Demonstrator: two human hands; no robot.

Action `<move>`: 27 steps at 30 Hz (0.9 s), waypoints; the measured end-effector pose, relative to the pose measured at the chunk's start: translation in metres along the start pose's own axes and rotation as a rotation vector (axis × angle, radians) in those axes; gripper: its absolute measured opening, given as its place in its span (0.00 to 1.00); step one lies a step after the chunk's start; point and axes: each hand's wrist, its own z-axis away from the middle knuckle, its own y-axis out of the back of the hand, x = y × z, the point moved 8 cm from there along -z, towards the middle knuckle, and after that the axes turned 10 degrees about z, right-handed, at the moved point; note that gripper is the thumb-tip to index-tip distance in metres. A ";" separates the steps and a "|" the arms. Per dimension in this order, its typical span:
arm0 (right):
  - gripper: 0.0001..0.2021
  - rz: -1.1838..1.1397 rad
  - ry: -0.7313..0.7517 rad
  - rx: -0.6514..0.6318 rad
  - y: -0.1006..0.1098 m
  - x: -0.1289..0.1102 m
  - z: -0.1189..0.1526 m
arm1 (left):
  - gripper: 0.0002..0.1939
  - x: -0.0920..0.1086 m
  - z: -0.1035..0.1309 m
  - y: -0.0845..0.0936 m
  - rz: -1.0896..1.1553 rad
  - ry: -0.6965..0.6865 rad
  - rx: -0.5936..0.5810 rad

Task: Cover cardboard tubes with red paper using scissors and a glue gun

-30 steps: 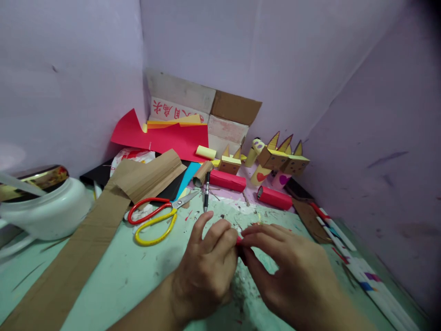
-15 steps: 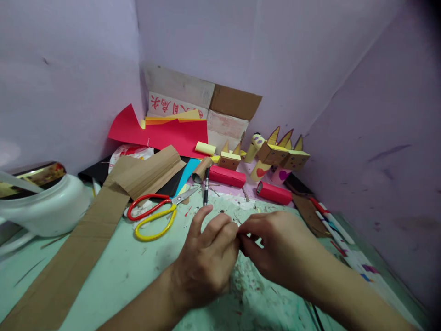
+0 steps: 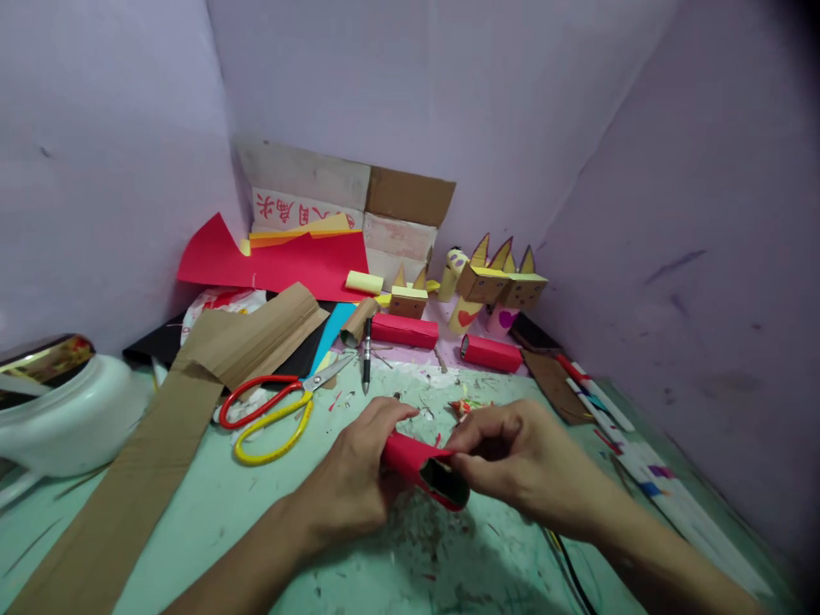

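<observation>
A red paper-covered cardboard tube [image 3: 410, 459] lies across my palms' gap, its open end tilted toward me and to the right. My left hand [image 3: 352, 470] is wrapped round the tube's far left end, fingers partly hidden behind it. With thumb and forefinger, my right hand [image 3: 522, 461] pinches the upper rim at the open end. A black and silver pen [image 3: 367, 357] lies just beyond my left hand. Scissors [image 3: 282, 401] with one red and one yellow handle rest open to the left. Behind my right hand is a small crumpled colourful wrapper [image 3: 471, 408].
Two more red tubes [image 3: 490, 353] lie farther back, near several cardboard animal figures [image 3: 487, 286]. A long cardboard strip [image 3: 121, 487] runs down the left side, beside a white pot [image 3: 77, 418]. Red paper sheets [image 3: 275, 265] lean at the back. Purple walls enclose the green table [image 3: 256, 547].
A red tube now shows between my hands, where they hid it before. My right hand has shifted to its open end. The wrapper has come into sight, and the whole view has turned slightly right.
</observation>
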 end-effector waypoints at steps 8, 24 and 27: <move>0.05 0.101 -0.084 -0.059 0.004 0.012 0.003 | 0.21 0.010 0.000 -0.011 0.045 -0.081 -0.080; 0.10 0.499 0.226 0.028 0.009 -0.021 0.006 | 0.17 0.008 0.001 -0.007 -0.059 -0.082 -0.088; 0.05 0.355 0.164 0.020 0.016 -0.014 0.007 | 0.11 0.004 -0.001 -0.005 -0.039 -0.036 -0.072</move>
